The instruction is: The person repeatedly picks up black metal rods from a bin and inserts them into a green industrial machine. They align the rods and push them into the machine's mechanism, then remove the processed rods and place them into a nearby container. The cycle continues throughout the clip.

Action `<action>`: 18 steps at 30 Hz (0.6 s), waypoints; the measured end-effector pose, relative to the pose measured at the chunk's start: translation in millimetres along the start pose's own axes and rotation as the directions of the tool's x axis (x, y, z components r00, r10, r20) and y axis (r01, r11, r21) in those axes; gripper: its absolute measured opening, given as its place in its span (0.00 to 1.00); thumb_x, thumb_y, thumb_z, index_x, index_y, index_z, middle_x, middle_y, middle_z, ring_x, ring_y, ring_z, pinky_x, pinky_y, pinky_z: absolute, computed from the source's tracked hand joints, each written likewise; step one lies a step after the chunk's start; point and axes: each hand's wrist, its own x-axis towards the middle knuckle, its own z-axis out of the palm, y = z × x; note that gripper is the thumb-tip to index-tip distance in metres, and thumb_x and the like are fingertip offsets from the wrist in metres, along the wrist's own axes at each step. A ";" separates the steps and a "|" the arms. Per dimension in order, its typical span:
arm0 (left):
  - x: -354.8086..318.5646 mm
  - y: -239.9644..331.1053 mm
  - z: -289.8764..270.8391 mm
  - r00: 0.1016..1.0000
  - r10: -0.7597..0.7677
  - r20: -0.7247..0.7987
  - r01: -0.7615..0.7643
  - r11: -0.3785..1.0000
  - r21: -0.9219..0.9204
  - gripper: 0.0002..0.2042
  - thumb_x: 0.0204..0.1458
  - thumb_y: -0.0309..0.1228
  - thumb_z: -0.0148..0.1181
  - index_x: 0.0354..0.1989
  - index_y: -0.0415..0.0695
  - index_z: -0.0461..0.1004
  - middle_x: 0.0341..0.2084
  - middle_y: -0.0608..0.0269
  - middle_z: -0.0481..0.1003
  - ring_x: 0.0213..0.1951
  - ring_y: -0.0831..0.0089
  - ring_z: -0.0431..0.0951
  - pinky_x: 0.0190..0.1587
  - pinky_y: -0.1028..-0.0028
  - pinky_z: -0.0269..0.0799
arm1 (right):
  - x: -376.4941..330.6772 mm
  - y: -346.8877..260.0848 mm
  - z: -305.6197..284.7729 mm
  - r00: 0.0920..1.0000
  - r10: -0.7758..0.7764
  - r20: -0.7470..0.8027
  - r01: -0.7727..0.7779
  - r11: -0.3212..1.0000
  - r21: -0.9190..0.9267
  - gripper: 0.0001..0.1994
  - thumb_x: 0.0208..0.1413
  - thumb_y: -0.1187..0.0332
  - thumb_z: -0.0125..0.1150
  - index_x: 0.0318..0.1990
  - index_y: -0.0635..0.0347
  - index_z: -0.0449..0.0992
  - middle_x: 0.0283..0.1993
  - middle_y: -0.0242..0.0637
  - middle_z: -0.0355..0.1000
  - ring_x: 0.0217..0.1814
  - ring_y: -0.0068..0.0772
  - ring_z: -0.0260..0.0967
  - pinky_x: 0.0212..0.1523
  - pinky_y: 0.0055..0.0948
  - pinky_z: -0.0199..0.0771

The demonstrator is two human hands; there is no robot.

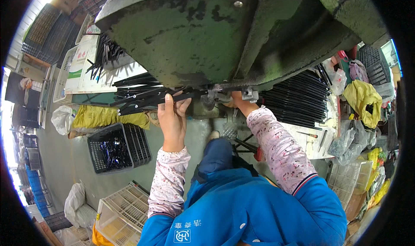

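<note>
At the far left of the work area, a pale rectangular tabletop (101, 87) carries a loose heap of thin black strips (106, 56). Below it, a crumpled yellow woven sack (110, 117) lies above a black plastic mesh crate (138, 144), which stands on the grey-green floor with dark, shiny pieces inside. Nearer the lower edge is a cream plastic crate (125, 203) with latticed walls.

Further right, several long, flat black bars with small bright round spots (149, 101) fan out leftward from the person's left hand (173, 116). That hand is closed on them, thumb in front, and their right ends reach toward the middle, just under the lower edge of a large, worn, green-painted metal machine (186, 47). There, a small grey metal fitting (249, 94) sits beneath the edge.

The right hand (240, 102) is beside the fitting, its fingers mostly hidden, so I cannot tell whether it grips anything. Both forearms wear pale pink floral sleeves (276, 140).

To the right, long black rods (298, 97) lie side by side on a whitish board (308, 146), with a slim red-and-dark tool (308, 134) near them. Beyond hangs a crumpled yellow bag (362, 95).
</note>
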 end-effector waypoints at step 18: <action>8.2 -25.4 -28.2 0.988 -0.152 -0.019 0.153 0.987 0.043 0.18 0.62 0.37 0.50 0.48 0.31 0.63 0.41 0.47 0.73 0.37 0.58 0.80 0.39 0.67 0.80 | 7.8 20.3 17.6 0.999 0.008 0.053 0.005 0.971 -0.237 0.17 0.51 0.66 0.60 0.49 0.62 0.73 0.50 0.36 0.73 0.53 0.34 0.67 0.55 0.35 0.64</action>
